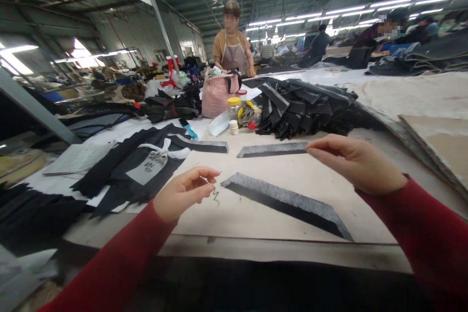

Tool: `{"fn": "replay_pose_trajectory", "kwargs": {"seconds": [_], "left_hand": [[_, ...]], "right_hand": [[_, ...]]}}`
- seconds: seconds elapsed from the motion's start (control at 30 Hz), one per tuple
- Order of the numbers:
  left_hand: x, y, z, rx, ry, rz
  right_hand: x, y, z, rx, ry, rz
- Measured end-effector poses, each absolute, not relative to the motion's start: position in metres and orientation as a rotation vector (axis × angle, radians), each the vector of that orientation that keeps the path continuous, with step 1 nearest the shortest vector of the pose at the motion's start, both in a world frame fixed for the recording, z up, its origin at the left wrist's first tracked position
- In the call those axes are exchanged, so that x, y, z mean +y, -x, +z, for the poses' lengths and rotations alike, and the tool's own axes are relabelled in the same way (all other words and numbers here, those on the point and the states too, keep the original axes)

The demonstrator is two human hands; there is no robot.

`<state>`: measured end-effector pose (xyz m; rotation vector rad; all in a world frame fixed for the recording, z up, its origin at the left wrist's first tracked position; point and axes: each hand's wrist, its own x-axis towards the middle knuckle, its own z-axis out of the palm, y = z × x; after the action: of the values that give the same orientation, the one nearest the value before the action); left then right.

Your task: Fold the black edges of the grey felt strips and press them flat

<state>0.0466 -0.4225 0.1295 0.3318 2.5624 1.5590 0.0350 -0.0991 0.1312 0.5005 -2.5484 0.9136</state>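
Observation:
My right hand pinches the right end of a dark fabric strip with a grey upper band, which lies along the far part of the pale board. My left hand is empty, its fingers loosely curled and thumb a little apart from them. Just right of its fingertips lies a longer dark strip with a grey band and slanted ends, running toward the board's front edge. Another such strip is beyond my left hand, its left part over dark cloth.
Dark cloth pieces with a tied, handwritten tag lie left. A heap of dark strips stands at the back, beside a pink bag, a yellow-lidded jar and a small white bottle. A person in an apron stands beyond.

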Motion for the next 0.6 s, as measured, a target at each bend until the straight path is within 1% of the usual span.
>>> {"fn": "replay_pose_trajectory", "kwargs": {"seconds": [0.1,0.2,0.43,0.6], "left_hand": [[-0.413,-0.058,0.132,2.553,-0.365,1.548],[-0.401,-0.068,0.133,2.523,-0.447,1.515],[-0.375,-0.077,0.122,2.394,-0.653,1.472],[-0.359,-0.079,0.104,2.397,-0.714,1.267]], "right_hand": [[-0.145,-0.08,0.15,-2.556,-0.76,1.017],[-0.179,-0.101,0.142,-2.566,-0.869,1.078],[-0.196,-0.114,0.118,-2.519,-0.748,1.137],[-0.171,-0.136,0.108,-2.513,-0.675,1.068]]}}
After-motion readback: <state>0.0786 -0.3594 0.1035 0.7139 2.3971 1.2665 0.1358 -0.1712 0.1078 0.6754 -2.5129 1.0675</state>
